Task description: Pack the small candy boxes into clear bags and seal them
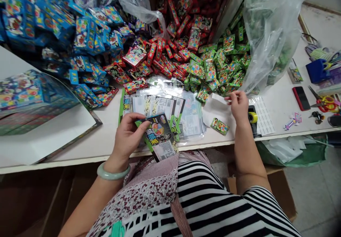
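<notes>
My left hand (130, 132) is closed, thumb and fingers pinching the upper left corner of a dark printed card (160, 128) with a colourful wheel. Below that card hangs another piece with a pale printed panel (165, 150). My right hand (238, 103) is closed, fingertips together at the edge of a white sheet (217, 109). Whether they grip its edge or something small is unclear. Just below the sheet's middle lies a small green candy box (220, 126). Between my hands, clear plastic sleeves (193, 105) and printed cards (160, 104) lie fanned on the table.
Blue boxes (87, 34), red boxes (160, 54) and green boxes (210, 70) are heaped along the back. An open printed carton (61, 127) stands left. At right are a tape dispenser (254, 118), a red phone (301, 98) and scissors (326, 103).
</notes>
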`<state>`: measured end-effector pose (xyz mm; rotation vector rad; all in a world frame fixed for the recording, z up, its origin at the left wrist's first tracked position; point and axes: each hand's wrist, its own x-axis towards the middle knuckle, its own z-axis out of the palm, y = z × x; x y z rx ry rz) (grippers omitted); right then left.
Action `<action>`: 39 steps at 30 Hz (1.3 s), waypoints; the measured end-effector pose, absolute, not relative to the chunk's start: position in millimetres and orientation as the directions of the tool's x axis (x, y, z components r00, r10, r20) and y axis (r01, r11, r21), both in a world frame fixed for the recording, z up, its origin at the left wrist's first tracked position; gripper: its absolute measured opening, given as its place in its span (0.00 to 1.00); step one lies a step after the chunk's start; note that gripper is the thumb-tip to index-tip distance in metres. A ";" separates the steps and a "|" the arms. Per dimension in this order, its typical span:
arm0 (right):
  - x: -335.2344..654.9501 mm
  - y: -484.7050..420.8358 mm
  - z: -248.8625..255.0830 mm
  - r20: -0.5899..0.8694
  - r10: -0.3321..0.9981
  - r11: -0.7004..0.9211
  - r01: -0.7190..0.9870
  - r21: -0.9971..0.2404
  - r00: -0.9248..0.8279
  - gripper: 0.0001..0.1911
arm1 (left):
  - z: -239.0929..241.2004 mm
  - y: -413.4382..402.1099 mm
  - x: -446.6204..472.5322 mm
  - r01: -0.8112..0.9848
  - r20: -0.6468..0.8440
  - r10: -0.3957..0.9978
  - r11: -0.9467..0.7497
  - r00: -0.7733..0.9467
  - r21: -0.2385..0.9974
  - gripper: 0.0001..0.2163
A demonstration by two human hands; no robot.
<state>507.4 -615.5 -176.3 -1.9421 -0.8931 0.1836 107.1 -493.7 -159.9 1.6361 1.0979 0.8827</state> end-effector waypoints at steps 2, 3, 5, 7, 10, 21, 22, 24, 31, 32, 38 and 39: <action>502.5 -616.1 -158.7 0.315 0.605 -0.178 0.510 -0.842 0.731 0.14 | -160.3 -493.2 109.7 0.248 0.068 0.933 -0.164 0.353 0.955 0.11; 495.5 -614.7 -146.5 0.367 0.602 -0.115 0.532 -0.839 0.709 0.14 | -160.2 -493.3 111.1 0.249 0.074 0.930 -0.173 0.359 0.953 0.11; 471.5 -608.0 -118.2 0.413 0.679 0.027 0.542 -0.840 0.607 0.12 | -159.1 -494.5 114.3 0.254 0.099 0.921 -0.205 0.376 0.945 0.10; 437.5 -595.8 -89.5 0.334 0.865 0.123 0.487 -0.865 0.375 0.11 | -156.9 -496.5 117.7 0.235 0.144 0.903 -0.255 0.405 0.938 0.08; 384.1 -568.3 -60.0 0.183 0.977 0.212 0.446 -0.870 -0.107 0.09 | -152.9 -499.6 121.5 0.145 0.222 0.863 -0.317 0.453 0.937 0.07; 327.0 -489.2 -76.4 -0.150 0.847 0.165 0.522 -0.837 -0.509 0.10 | -142.8 -501.4 113.3 0.051 0.227 0.830 -0.293 0.509 0.955 0.13; 326.4 -489.0 -74.7 -0.172 0.846 0.147 0.531 -0.834 -0.505 0.11 | -143.7 -500.7 113.3 0.049 0.226 0.831 -0.289 0.509 0.956 0.13; 325.0 -489.3 -70.7 -0.211 0.842 0.118 0.551 -0.826 -0.497 0.12 | -146.1 -499.8 114.7 0.045 0.228 0.834 -0.289 0.503 0.956 0.14; 322.4 -490.0 -74.9 -0.259 0.856 0.066 0.590 -0.805 -0.448 0.11 | -149.8 -503.6 125.0 0.092 0.245 0.877 -0.308 0.414 0.947 0.12; 321.9 -489.8 -77.9 -0.268 0.858 0.043 0.582 -0.812 -0.437 0.11 | -149.3 -504.2 125.5 0.098 0.246 0.878 -0.310 0.410 0.946 0.10; 317.8 -488.1 -95.5 -0.377 0.861 -0.239 0.382 -0.893 -0.342 0.19 | -153.6 -508.4 118.5 0.079 0.213 0.895 -0.263 0.393 0.962 0.12; 317.0 -488.6 -97.0 -0.443 0.826 -0.317 0.364 -0.876 -0.347 0.20 | -156.8 -510.9 116.5 0.053 0.181 0.901 -0.219 0.395 0.974 0.14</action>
